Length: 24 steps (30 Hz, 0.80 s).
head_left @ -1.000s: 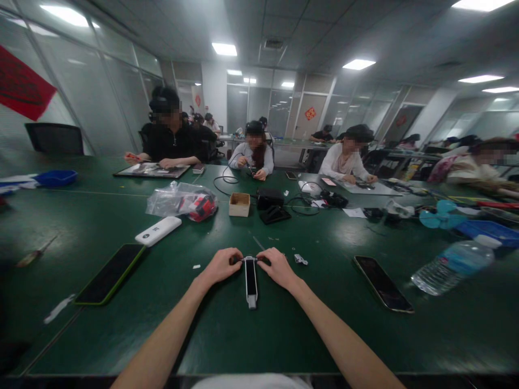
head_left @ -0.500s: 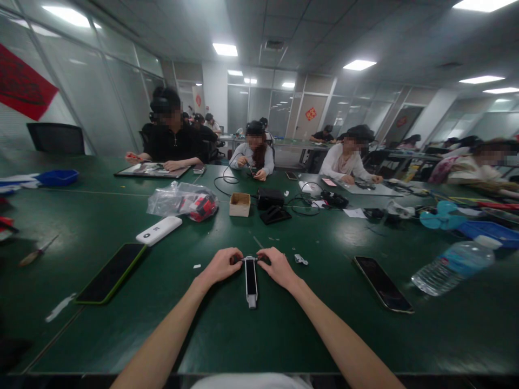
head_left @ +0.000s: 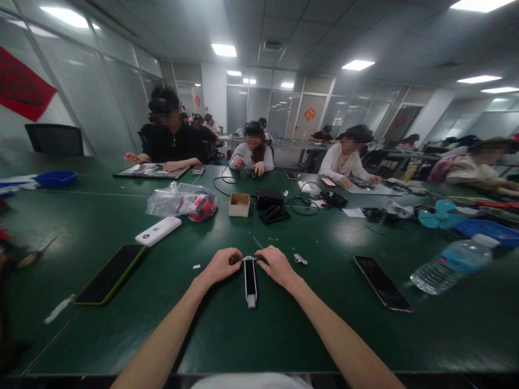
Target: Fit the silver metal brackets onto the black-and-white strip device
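Note:
A slim white-framed device [head_left: 250, 283] with a long black panel lies on the green table in front of me, its pale end towards me. Small dark pieces stick out on both sides of its far end. My left hand [head_left: 222, 265] is closed with thumb and fingers pinched on the left dark piece. On the opposite side, my right hand [head_left: 277, 265] pinches the right one, mostly hidden by the fingers. A torn white scrap [head_left: 300, 259] is just beyond my right hand, and a smaller white bit [head_left: 197, 266] lies left of my left hand.
Left are a green-edged phone [head_left: 111, 274], a white oblong device [head_left: 158, 232] and a plastic bag [head_left: 182, 202]. A small open box [head_left: 239, 205] stands ahead. Right are a dark phone [head_left: 382, 283] and a water bottle [head_left: 452, 263]. Several people work across the table.
My hands and the white-framed device stay almost in place. The whole view has shifted very slightly. A dark blurred shape shows more at the left edge.

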### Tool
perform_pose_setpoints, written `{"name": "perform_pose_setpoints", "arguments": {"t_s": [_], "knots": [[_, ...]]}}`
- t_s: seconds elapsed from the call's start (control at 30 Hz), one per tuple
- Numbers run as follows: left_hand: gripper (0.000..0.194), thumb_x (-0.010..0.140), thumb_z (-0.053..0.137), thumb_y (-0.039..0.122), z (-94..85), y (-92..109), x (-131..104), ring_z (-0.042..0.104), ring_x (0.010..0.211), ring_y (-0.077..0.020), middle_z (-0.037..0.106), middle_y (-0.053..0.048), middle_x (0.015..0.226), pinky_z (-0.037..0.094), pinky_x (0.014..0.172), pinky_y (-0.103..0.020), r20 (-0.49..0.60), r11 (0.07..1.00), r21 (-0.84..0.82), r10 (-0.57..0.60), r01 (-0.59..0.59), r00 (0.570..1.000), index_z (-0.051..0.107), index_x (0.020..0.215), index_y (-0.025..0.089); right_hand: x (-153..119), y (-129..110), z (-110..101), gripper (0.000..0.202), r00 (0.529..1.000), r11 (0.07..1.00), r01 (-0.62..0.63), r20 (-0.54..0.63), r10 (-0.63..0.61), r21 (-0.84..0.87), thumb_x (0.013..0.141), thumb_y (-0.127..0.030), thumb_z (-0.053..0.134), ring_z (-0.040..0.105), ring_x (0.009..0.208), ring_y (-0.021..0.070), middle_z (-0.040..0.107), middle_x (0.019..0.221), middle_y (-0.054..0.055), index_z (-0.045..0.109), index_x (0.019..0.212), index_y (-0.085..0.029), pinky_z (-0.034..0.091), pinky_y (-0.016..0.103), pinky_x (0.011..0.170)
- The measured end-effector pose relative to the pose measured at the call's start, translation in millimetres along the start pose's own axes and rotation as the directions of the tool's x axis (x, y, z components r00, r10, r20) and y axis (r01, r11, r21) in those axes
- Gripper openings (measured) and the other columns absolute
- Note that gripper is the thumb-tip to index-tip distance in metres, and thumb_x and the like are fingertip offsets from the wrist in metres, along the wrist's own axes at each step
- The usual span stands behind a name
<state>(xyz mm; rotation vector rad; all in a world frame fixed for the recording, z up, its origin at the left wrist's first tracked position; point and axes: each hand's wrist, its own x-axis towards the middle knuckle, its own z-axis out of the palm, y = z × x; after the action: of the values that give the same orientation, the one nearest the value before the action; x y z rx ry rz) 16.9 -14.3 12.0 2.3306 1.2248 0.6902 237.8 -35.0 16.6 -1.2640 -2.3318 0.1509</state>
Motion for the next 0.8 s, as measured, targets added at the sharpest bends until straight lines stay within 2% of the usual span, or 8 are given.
{"name": "perform_pose_setpoints", "arguments": {"t_s": [0.23, 0.5, 0.8], "knots": [[0.017, 0.075, 0.055, 0.021, -0.2, -0.3, 0.3, 0.053, 0.063, -0.0127, 0.061, 0.001, 0.072, 0.041, 0.060, -0.022, 0.004, 1.000, -0.005, -0.007, 0.007, 1.000, 0.066, 0.087, 0.018, 0.6, -0.6, -2.0, 0.016, 0.999, 1.000, 0.024, 0.031, -0.023, -0.015, 0.086, -0.018, 0.055, 0.057, 0.092, 0.0204, 0.067, 0.098, 0.007, 0.063, 0.100, -0.019, 0.045, 0.034, 0.079], [0.018, 0.075, 0.054, 0.022, -3.6, 4.6, -0.2, 0.054, 0.064, -0.0128, 0.063, 0.000, 0.075, 0.042, 0.061, -0.022, 0.019, 1.000, -0.003, -0.025, 0.025, 0.999, 0.066, 0.087, 0.017, -2.7, 4.3, 3.1, 0.008, 0.993, 0.979, -0.108, -0.031, 0.115, 0.170, 0.082, -0.020, 0.062, 0.059, 0.086, 0.0177, 0.064, 0.089, 0.004, 0.062, 0.089, -0.018, 0.047, 0.032, 0.078], [0.018, 0.076, 0.054, 0.022, -3.5, 4.4, -0.4, 0.054, 0.064, -0.0131, 0.062, 0.000, 0.073, 0.041, 0.060, -0.022, 0.012, 1.000, -0.005, -0.018, 0.018, 1.000, 0.066, 0.087, 0.017, -2.4, 4.8, 3.2, 0.002, 0.992, 0.980, -0.097, -0.057, 0.108, 0.175, 0.079, -0.017, 0.064, 0.058, 0.085, 0.0178, 0.064, 0.085, 0.004, 0.063, 0.081, -0.018, 0.047, 0.032, 0.078]]}}
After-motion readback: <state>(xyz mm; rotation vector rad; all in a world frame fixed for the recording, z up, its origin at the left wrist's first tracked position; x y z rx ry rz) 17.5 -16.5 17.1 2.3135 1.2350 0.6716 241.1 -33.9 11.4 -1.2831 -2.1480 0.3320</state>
